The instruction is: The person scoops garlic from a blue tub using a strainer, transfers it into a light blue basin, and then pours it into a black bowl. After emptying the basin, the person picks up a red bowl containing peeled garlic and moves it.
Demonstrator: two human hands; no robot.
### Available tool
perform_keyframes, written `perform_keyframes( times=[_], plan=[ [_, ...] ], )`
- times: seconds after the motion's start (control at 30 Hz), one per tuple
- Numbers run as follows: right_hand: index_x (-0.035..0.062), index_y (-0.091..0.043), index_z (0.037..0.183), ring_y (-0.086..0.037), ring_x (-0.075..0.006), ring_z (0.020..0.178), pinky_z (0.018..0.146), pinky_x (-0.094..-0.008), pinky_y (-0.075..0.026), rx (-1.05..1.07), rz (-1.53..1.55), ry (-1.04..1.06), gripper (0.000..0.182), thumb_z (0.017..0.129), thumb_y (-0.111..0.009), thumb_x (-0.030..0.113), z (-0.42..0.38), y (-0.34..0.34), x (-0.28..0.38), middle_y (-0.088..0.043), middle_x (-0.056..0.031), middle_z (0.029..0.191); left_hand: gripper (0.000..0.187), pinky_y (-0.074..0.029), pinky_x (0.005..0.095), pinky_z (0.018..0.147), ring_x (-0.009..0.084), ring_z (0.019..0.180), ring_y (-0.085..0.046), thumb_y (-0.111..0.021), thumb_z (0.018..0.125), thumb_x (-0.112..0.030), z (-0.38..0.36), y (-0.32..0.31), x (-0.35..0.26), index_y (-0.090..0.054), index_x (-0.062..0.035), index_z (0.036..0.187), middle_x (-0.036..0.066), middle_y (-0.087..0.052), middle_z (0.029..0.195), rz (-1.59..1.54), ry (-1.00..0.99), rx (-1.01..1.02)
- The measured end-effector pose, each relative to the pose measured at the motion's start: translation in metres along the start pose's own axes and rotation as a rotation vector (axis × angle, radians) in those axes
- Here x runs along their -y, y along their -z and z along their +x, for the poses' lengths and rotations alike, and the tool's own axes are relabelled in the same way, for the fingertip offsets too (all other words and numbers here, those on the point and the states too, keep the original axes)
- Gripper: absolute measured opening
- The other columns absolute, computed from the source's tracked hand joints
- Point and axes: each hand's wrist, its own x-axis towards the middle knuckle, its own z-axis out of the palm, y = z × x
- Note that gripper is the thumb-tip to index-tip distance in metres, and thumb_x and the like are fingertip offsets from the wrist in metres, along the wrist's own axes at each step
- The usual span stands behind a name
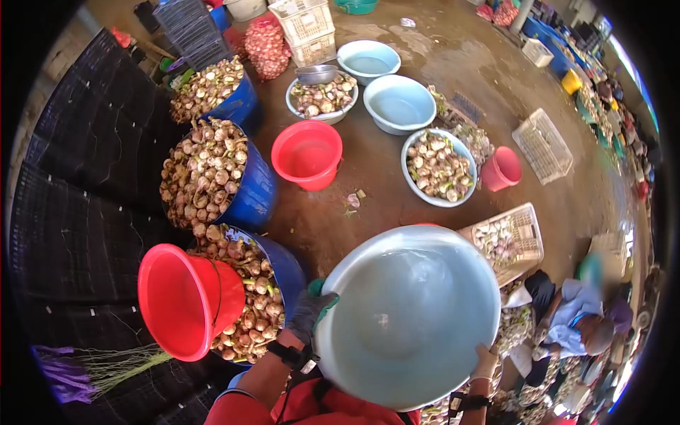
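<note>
A large pale blue basin (407,312) is held up in front of my body, tilted so its inside faces me; nothing lies in it. My left hand (309,312), in a dark glove with green on it, grips the basin's left rim. On the opposite rim is my right hand (484,363), its fingers closed over the edge. Left of the basin stands a blue drum (287,265) heaped with brownish, garlic-like bulbs (258,312). A red bucket (177,301) lies tipped on those bulbs, its mouth turned to the left.
More blue drums (251,195) of bulbs line the left side. Ahead on the wet floor are a red bucket (307,152), a basin of bulbs (439,170) and another blue basin (400,105). A crate (528,237) stands at right, near a seated person (574,326).
</note>
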Motion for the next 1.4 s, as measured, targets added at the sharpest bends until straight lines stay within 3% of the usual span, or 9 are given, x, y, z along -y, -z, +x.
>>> perform_keyframes(
  times=[0.23,0.6,0.7,0.77,0.83,1.27,1.3,1.33,1.4],
  plan=[
    [-0.0037,-0.058,0.103,-0.06,-0.0189,0.073,0.068,-0.0322,-0.052,0.238,-0.123,0.076,0.03,0.074,-0.059,0.001,0.028,-0.116,0.067,-0.064,-0.0085,0.088,0.033,-0.051,0.0287,0.078,0.0149,0.084,-0.061,-0.067,0.08,0.001,0.018,0.058,-0.028,-0.061,-0.0033,0.111,0.005,-0.065,0.096,-0.16,-0.095,-0.208],
    [-0.0049,-0.059,0.101,-0.061,-0.0189,0.072,0.065,-0.032,-0.052,0.375,-0.497,0.2,0.03,0.072,-0.062,0.003,0.07,-0.315,0.159,-0.065,-0.0094,0.087,0.031,-0.042,0.0212,0.05,0.0072,0.058,-0.053,-0.074,0.076,-0.01,0.065,0.131,-0.053,-0.063,-0.0072,0.105,-0.001,-0.064,0.079,-0.267,-0.1,-0.531],
    [-0.0054,-0.06,0.099,-0.061,-0.0186,0.073,0.066,-0.0319,-0.052,0.474,-0.442,0.263,0.03,0.071,-0.062,0.004,0.05,-0.383,0.19,-0.065,-0.0088,0.087,0.036,-0.052,0.0275,0.072,0.0142,0.079,-0.062,-0.068,0.077,0.004,0.078,0.151,-0.098,-0.061,-0.0007,0.113,0.005,-0.066,0.096,-0.294,0.068,-0.598],
    [-0.0053,-0.06,0.1,-0.061,-0.0187,0.074,0.067,-0.0314,-0.051,0.515,-0.5,0.326,0.031,0.071,-0.062,0.004,0.069,-0.417,0.204,-0.065,-0.0085,0.087,0.035,-0.051,0.0262,0.07,0.0131,0.077,-0.061,-0.068,0.077,0.003,0.095,0.165,-0.085,-0.061,-0.0014,0.111,0.004,-0.066,0.093,-0.315,0.025,-0.632],
    [-0.0044,-0.06,0.1,-0.061,-0.0187,0.074,0.068,-0.0312,-0.05,0.589,-0.527,0.386,0.031,0.07,-0.062,0.003,0.059,-0.466,0.219,-0.065,-0.0085,0.087,0.031,-0.04,0.0211,0.047,0.0063,0.056,-0.052,-0.072,0.075,-0.008,0.105,0.183,-0.1,-0.064,-0.0061,0.105,-0.001,-0.064,0.079,-0.526,-0.127,-0.658],
    [-0.0059,-0.062,0.104,-0.061,-0.0199,0.074,0.067,-0.0357,-0.051,1.14,-0.79,0.763,0.037,0.074,-0.065,0.015,-0.063,-0.905,0.319,-0.066,-0.0136,0.088,0.029,-0.052,0.0289,0.068,0.0165,0.074,-0.063,-0.065,0.079,-0.002,0.139,0.305,-0.214,-0.062,-0.003,0.108,0.007,-0.066,0.09,-0.845,-0.422,-1.144],
    [-0.0051,-0.062,0.102,-0.062,-0.0212,0.076,0.071,-0.0364,-0.051,1.19,-0.774,1.079,0.033,0.075,-0.066,0.013,-0.019,-0.971,0.296,-0.067,-0.0132,0.091,0.029,-0.052,0.0296,0.068,0.0169,0.074,-0.063,-0.065,0.08,-0.005,0.14,0.319,-0.217,-0.061,-0.0032,0.109,0.008,-0.065,0.09,-0.843,-0.438,-1.178],
    [-0.0036,-0.063,0.102,-0.062,-0.0219,0.076,0.072,-0.0349,-0.051,1.157,-0.979,1.052,0.029,0.077,-0.065,0.012,-0.115,-0.969,0.329,-0.066,-0.0109,0.091,0.027,-0.052,0.0306,0.069,0.0172,0.076,-0.062,-0.064,0.081,-0.006,0.144,0.332,-0.221,-0.061,-0.0037,0.108,0.007,-0.065,0.091,-0.763,-0.38,-1.226],
    [-0.0004,-0.062,0.104,-0.061,-0.0219,0.074,0.071,-0.0348,-0.052,1.549,-0.681,0.495,0.028,0.08,-0.062,0.013,-0.121,-1.033,0.319,-0.064,-0.0096,0.088,0.026,-0.052,0.0314,0.068,0.0168,0.075,-0.062,-0.065,0.082,-0.009,0.158,0.352,-0.229,-0.061,-0.0044,0.107,0.005,-0.064,0.089,-0.747,-0.349,-1.346]
  ],
)
